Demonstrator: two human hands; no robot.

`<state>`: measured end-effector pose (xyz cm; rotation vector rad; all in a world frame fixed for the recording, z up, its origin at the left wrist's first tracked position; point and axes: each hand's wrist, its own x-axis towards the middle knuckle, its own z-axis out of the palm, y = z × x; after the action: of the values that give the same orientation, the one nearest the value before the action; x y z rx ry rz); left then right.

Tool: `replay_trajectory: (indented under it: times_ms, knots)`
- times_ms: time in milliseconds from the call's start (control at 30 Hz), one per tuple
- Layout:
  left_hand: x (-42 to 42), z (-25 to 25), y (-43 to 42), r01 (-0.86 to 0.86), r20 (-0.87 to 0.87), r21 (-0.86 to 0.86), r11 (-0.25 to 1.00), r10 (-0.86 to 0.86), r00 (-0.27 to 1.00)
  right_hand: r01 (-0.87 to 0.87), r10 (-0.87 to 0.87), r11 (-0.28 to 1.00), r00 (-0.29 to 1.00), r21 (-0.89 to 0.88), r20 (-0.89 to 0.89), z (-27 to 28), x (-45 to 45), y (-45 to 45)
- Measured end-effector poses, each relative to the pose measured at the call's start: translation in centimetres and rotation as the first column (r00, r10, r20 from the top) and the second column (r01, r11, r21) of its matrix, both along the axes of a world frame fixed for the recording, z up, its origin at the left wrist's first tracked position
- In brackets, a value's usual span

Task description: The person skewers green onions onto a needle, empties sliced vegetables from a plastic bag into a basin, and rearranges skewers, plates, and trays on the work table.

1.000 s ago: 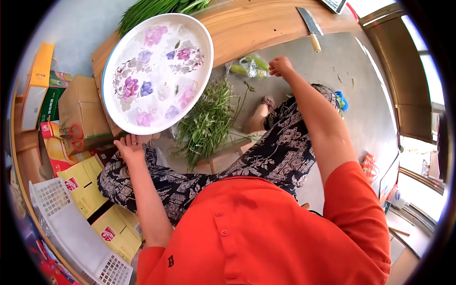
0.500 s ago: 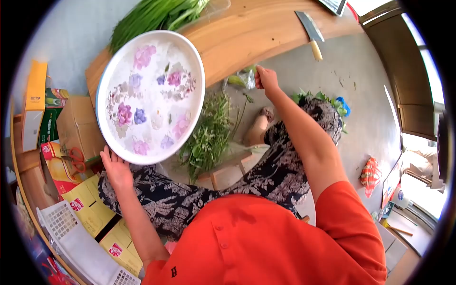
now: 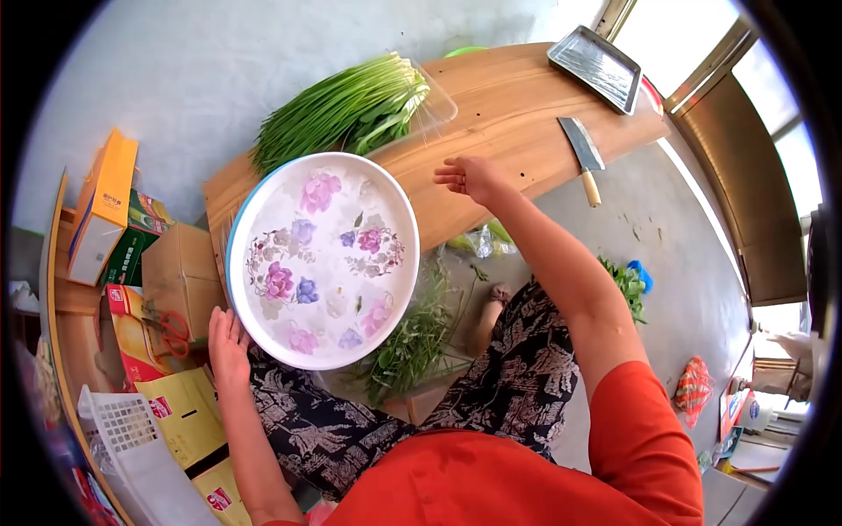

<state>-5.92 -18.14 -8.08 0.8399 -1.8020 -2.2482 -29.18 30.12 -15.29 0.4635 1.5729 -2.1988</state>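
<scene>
A white round tray with printed flowers [image 3: 329, 263] rests at the near edge of the wooden table [image 3: 500, 96]. My left hand [image 3: 230, 349] is beside the tray's lower left rim, fingers apart; whether it touches the rim is unclear. My right hand [image 3: 471, 178] is over the table to the right of the tray, fingers stretched out and holding nothing. Behind the tray lies a bundle of long green stalks [image 3: 338, 114] in a clear container [image 3: 438, 103]. Loose green stems [image 3: 408, 346] lie on the floor below the table, partly hidden by the tray.
A cleaver [image 3: 581, 149] lies on the table, its handle past the edge. Farther back sits a metal tray [image 3: 598, 68]. Boxes, red scissors [image 3: 174, 335] and a white plastic basket [image 3: 145, 456] are at the left. A red striped bag [image 3: 694, 391] lies on the floor at right.
My right hand has moved from above the floor to over the table, and its curled fingers have opened. The view has shifted, showing more of the table and the metal tray.
</scene>
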Motion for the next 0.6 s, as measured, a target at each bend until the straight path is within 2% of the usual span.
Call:
replay_trajectory:
  times_ms: [100,233,400,533,600]
  knots:
    - [-0.4,-0.6,-0.3,-0.047,0.069,0.037,0.998,0.044,0.997,-0.01,0.015,0.998,0.996,-0.062,0.088,-2.8,-2.4,-2.8]
    - [-0.2,-0.3,1.0,-0.065,0.096,0.059,0.996,0.059,0.994,0.001,0.009,0.984,0.999,-0.179,0.053,-6.2,-3.7,-7.2]
    - [0.5,0.3,3.0,-0.044,0.153,0.127,0.991,0.024,0.988,0.044,-0.044,0.964,0.999,-0.261,0.009,-6.0,-6.2,-10.9]
    - [0.8,-0.4,3.3,0.018,0.13,0.172,0.985,-0.041,0.991,0.122,-0.111,0.971,0.992,-0.205,0.063,-4.3,-8.3,-12.0]
    - [0.8,-0.8,3.4,0.026,0.091,0.232,0.972,-0.048,0.995,0.12,-0.081,0.961,0.983,-0.247,0.164,-5.1,-10.1,-12.7]
